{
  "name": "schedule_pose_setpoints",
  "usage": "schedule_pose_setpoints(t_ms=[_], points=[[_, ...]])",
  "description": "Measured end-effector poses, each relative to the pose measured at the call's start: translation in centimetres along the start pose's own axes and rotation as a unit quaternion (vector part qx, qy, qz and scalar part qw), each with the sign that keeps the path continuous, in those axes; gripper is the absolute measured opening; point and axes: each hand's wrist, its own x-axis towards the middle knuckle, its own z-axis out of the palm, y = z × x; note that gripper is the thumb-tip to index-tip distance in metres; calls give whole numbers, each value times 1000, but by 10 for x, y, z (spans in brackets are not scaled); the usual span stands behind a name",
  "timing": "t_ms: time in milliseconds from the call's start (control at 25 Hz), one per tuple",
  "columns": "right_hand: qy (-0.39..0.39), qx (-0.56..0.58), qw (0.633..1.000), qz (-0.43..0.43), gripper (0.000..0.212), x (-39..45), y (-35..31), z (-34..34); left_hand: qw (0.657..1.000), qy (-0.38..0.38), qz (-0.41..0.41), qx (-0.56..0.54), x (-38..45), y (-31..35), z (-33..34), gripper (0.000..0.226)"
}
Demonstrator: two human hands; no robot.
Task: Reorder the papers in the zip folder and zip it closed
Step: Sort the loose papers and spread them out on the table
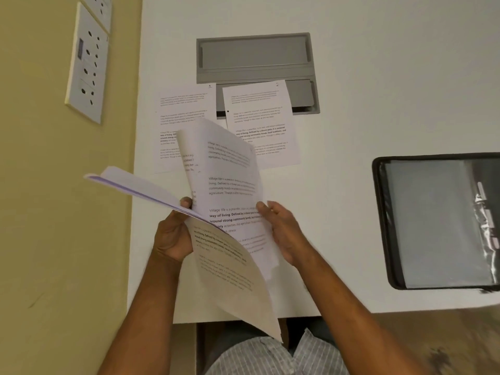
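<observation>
Above the white desk [351, 109] my left hand [173, 234] grips a stack of printed papers [232, 266] at its left edge, thumb on top. One sheet [230, 169] stands curled upright from the stack, and my right hand [281, 234] holds it at its right edge. Two more printed sheets lie flat on the desk beyond, one on the left [176, 115] and one on the right [259, 115]. The black zip folder [433, 223] lies open at the right edge of the desk, its clear inner pocket facing up.
A grey recessed cable tray [254, 58] is set into the desk behind the flat sheets, partly covered by the right one. A wall with white power sockets [86, 66] runs along the left. The desk's front edge is near my lap.
</observation>
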Motion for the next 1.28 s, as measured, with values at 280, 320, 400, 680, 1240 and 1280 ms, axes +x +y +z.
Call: schedule_pose_setpoints(t_ms=[280, 320, 400, 680, 1240, 1280], points=[[125, -52, 981, -138, 15, -25, -47, -50, 999, 13, -36, -37, 15, -13, 1, 64], [129, -56, 980, -139, 14, -26, -51, -57, 998, 6, -41, -48, 19, -15, 2, 74], [129, -58, 981, -132, 14, -28, -55, -67, 996, 12, -53, -64, 28, -21, 2, 77], [127, -97, 975, -154, 17, -30, -71, -100, 989, 115, 54, 75, 42, -48, 45, 26], [-67, -79, 993, -64, 74, -38, -101, -151, 964, 188, 70, 177, 67, -69, 98, 35], [-70, -88, 992, -64, 64, -41, -104, -151, 963, 189, 69, 181, 67, -70, 98, 35]])
